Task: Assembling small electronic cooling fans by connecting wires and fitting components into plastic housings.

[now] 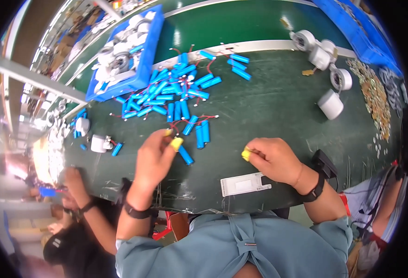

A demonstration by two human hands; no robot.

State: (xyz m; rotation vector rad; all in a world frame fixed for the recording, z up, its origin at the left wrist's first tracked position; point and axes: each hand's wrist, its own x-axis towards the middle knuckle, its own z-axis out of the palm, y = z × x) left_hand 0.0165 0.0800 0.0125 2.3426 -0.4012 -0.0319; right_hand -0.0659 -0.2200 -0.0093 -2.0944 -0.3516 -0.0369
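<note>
Our left hand (154,153), yellow-capped fingertips pinched, holds a blue cell (185,155) by its upper end. The cell lies at 6 o'clock from the cell pile (176,95). Our right hand (273,160) is curled shut; contents unclear.

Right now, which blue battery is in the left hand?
The blue battery slanting down from the left hand, pinched at its top by yellow-capped fingertips. The other batteries lie loose on the table, untouched.

A flat white plastic package (243,184) is lying on the green table (268,116), near the front edge, below the right hand (273,160).
</note>
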